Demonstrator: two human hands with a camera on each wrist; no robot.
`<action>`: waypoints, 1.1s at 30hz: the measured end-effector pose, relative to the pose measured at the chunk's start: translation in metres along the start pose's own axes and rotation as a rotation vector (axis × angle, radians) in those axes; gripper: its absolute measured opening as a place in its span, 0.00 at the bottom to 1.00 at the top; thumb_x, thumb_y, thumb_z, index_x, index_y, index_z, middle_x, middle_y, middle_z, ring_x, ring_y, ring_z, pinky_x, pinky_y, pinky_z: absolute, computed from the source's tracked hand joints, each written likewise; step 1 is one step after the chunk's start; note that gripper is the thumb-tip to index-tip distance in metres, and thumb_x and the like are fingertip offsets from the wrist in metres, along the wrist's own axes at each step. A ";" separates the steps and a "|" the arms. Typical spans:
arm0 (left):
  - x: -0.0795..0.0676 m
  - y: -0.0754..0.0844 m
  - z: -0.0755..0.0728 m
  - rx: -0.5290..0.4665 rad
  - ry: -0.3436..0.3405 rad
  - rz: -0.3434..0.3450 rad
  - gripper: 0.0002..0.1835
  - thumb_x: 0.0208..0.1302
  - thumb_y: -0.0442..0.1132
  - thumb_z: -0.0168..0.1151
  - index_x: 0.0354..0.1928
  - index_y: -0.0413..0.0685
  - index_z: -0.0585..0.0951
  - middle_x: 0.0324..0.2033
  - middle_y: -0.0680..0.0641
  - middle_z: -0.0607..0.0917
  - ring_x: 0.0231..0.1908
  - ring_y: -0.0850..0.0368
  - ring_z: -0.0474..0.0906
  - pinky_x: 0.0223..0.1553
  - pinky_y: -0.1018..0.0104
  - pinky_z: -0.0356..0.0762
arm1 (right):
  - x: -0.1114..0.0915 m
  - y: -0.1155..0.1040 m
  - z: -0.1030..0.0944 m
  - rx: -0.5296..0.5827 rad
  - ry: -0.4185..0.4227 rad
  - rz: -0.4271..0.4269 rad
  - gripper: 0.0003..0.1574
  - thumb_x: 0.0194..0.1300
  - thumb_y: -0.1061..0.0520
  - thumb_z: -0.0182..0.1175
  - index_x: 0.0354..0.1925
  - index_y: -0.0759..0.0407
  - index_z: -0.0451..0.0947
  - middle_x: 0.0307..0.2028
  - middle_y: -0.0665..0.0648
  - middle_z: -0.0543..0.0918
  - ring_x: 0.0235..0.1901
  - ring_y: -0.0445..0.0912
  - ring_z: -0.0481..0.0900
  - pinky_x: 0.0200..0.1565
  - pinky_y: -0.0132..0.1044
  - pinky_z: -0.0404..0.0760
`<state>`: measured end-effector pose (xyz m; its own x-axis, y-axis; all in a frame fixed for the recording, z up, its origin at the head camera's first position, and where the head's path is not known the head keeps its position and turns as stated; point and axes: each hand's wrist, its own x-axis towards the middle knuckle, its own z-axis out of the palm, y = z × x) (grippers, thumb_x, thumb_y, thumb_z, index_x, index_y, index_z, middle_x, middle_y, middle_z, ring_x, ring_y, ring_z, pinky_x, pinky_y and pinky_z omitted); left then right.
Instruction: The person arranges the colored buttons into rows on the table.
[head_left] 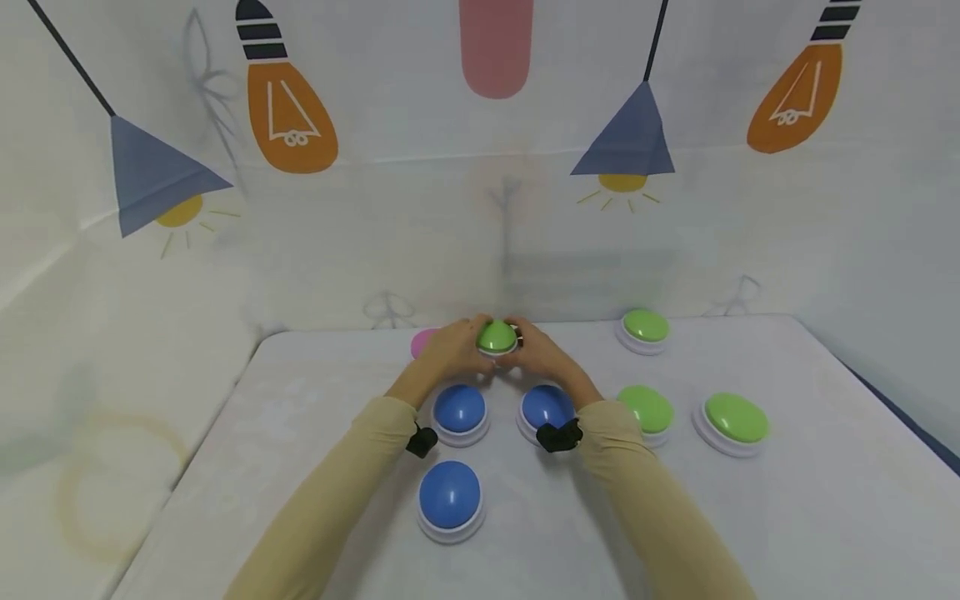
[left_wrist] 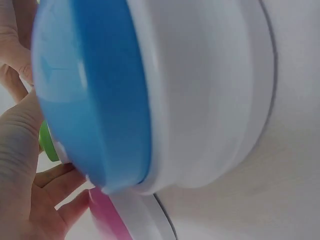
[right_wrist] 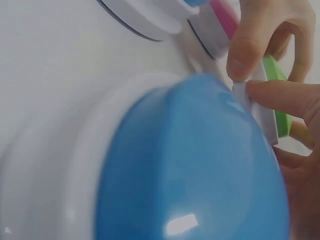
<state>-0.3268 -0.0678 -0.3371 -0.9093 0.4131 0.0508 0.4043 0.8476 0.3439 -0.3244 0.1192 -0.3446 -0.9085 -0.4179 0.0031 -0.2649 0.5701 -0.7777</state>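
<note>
Both hands grip one green dome button [head_left: 497, 336] by its white round base, near the table's far edge. My left hand [head_left: 453, 348] holds its left side, while my right hand [head_left: 540, 352] has the right side. In the right wrist view the thumbs press the near side of that green button [right_wrist: 283, 122]. A pink button [head_left: 422, 342] sits just beyond the left hand, mostly hidden by it. Under the left wrist stands a blue button [head_left: 460, 408], and another blue button [head_left: 547, 407] is partly covered by the right wrist.
A third blue button [head_left: 450, 495] stands closer on the white table [head_left: 315, 392]. To the right are three green buttons: one at the back [head_left: 646, 326], one by the right sleeve [head_left: 647, 408] and one farther right [head_left: 735, 417]. A lamp-printed curtain [head_left: 420, 225] hangs behind.
</note>
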 end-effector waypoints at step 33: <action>-0.062 0.033 -0.012 0.062 0.291 0.128 0.41 0.50 0.53 0.76 0.66 0.51 0.72 0.45 0.44 0.81 0.42 0.52 0.80 0.39 0.58 0.82 | -0.059 -0.033 0.001 -0.046 0.116 -0.075 0.49 0.60 0.58 0.69 0.73 0.64 0.55 0.69 0.67 0.65 0.66 0.63 0.67 0.64 0.55 0.71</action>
<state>-0.2581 -0.0701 -0.3176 -0.8371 0.4126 0.3593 0.5144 0.8173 0.2598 -0.2621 0.1241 -0.3195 -0.9161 -0.3775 0.1352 -0.3458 0.5731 -0.7430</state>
